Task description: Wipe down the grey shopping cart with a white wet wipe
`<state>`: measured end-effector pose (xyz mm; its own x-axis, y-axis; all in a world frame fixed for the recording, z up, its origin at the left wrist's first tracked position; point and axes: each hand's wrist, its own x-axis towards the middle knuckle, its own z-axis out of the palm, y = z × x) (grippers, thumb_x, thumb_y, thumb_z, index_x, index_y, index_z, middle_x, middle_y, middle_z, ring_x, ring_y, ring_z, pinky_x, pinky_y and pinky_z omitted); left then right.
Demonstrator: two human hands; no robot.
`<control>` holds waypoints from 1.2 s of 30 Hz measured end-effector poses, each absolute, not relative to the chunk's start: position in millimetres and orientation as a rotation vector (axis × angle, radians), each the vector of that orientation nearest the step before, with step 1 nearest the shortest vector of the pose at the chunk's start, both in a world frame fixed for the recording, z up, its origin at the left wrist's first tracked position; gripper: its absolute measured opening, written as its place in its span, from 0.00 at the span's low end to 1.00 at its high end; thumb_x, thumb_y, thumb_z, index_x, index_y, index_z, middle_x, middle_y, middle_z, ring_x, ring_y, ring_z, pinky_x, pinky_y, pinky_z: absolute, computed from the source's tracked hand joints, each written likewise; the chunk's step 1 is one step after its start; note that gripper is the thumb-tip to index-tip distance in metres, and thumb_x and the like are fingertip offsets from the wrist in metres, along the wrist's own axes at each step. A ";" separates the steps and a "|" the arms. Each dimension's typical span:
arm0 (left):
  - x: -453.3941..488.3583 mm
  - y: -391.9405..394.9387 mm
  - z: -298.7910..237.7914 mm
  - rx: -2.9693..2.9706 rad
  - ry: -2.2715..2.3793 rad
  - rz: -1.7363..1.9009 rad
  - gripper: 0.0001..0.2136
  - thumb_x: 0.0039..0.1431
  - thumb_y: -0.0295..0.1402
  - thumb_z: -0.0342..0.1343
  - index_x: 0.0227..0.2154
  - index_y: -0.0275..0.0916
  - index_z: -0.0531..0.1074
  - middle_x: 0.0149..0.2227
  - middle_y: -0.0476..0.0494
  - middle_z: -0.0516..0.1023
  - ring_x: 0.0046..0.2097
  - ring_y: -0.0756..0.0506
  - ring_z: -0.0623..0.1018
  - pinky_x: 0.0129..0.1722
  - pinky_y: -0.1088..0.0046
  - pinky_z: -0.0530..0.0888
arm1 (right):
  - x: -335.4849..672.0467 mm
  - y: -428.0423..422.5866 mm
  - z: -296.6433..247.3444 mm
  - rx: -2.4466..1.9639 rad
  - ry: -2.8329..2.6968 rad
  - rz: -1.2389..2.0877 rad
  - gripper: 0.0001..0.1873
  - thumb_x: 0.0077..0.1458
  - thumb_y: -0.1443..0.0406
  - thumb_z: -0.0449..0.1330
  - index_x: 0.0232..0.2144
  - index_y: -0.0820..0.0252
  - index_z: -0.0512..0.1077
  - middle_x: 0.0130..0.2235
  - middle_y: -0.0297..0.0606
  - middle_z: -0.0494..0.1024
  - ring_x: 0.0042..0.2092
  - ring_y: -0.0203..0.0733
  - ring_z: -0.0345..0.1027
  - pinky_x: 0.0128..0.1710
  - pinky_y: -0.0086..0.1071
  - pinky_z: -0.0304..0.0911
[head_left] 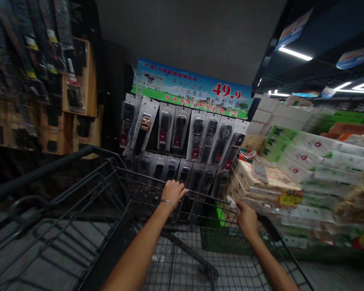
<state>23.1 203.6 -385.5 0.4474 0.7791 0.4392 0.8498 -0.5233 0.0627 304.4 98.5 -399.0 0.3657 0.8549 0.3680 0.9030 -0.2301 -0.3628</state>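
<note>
A dark wire shopping cart (48,169) spreads across the lower view, and its basket holds nothing I can see. My left hand (173,193), with a thin bracelet at the wrist, is closed over the cart's top rim near the middle. To its right, my right hand (245,218) is closed at the rim's right end. A small crumpled white piece (231,202), like tissue or paper, sticks out from its fingers. Whether these fingers also grip the rim is hidden. Just beyond the rim hang packaged belts (181,125) in two rows.
Above the belts is a price sign (194,87) reading 49.9. Stacked tissue packs (294,155) stand close on the right. At left, more packaged goods (75,76) hang by wooden blocks. Grey tiled floor (182,258) shows through the cart's mesh.
</note>
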 end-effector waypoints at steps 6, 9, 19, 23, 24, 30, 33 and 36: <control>23.0 204.5 -387.2 -2.523 -1.424 -0.651 0.14 0.61 0.42 0.47 0.27 0.38 0.70 0.30 0.43 0.75 0.36 0.44 0.70 0.35 0.67 0.58 | 262.2 113.8 -398.4 -1.913 -1.598 -0.093 0.21 0.51 0.73 0.47 0.41 0.66 0.75 0.40 0.48 0.79 0.40 0.45 0.73 0.40 0.32 0.63; 22.8 205.6 -388.7 -2.523 -1.420 -0.673 0.14 0.61 0.42 0.48 0.27 0.39 0.70 0.29 0.44 0.75 0.36 0.44 0.70 0.35 0.67 0.57 | 241.0 120.4 -397.2 -1.789 -1.650 -0.044 0.20 0.52 0.71 0.47 0.41 0.64 0.75 0.42 0.46 0.79 0.40 0.44 0.73 0.41 0.32 0.64; 22.7 206.0 -388.5 -2.510 -1.433 -0.646 0.15 0.61 0.43 0.47 0.27 0.38 0.71 0.30 0.44 0.75 0.37 0.44 0.70 0.36 0.67 0.58 | 229.5 134.3 -396.3 -1.708 -1.544 0.103 0.17 0.51 0.70 0.49 0.35 0.60 0.77 0.35 0.42 0.80 0.36 0.44 0.73 0.37 0.33 0.64; 23.2 205.4 -387.2 -2.516 -1.439 -0.623 0.15 0.61 0.43 0.47 0.28 0.38 0.71 0.31 0.43 0.76 0.37 0.44 0.70 0.36 0.67 0.58 | 227.5 139.6 -394.6 -1.566 -1.401 0.197 0.16 0.52 0.67 0.50 0.35 0.63 0.77 0.35 0.43 0.80 0.35 0.44 0.73 0.37 0.35 0.66; 23.3 205.4 -387.0 -2.515 -1.439 -0.619 0.15 0.61 0.43 0.47 0.28 0.38 0.71 0.31 0.43 0.76 0.37 0.44 0.70 0.36 0.67 0.58 | 224.1 140.4 -395.1 -1.526 -1.401 0.164 0.16 0.52 0.67 0.49 0.37 0.63 0.76 0.36 0.43 0.80 0.37 0.44 0.73 0.38 0.35 0.66; 23.6 205.5 -387.2 -2.511 -1.425 -0.622 0.15 0.61 0.43 0.48 0.28 0.38 0.71 0.30 0.43 0.76 0.37 0.43 0.70 0.36 0.66 0.58 | 202.5 141.7 -413.2 -1.393 -1.743 -0.198 0.18 0.53 0.75 0.48 0.37 0.61 0.75 0.40 0.44 0.77 0.43 0.43 0.69 0.45 0.37 0.65; 23.6 205.7 -388.3 -2.511 -1.416 -0.661 0.14 0.61 0.43 0.48 0.28 0.39 0.71 0.30 0.44 0.75 0.36 0.44 0.70 0.36 0.67 0.58 | 203.5 140.3 -422.8 -1.400 -1.892 -0.440 0.16 0.55 0.75 0.49 0.38 0.61 0.74 0.40 0.45 0.76 0.44 0.44 0.68 0.44 0.38 0.65; 23.6 206.1 -389.4 -2.510 -1.415 -0.683 0.14 0.61 0.42 0.48 0.27 0.39 0.71 0.29 0.44 0.75 0.36 0.44 0.70 0.36 0.67 0.58 | 212.6 137.1 -430.1 -1.360 -2.014 -0.630 0.14 0.57 0.73 0.49 0.38 0.61 0.74 0.41 0.45 0.74 0.48 0.45 0.65 0.46 0.38 0.64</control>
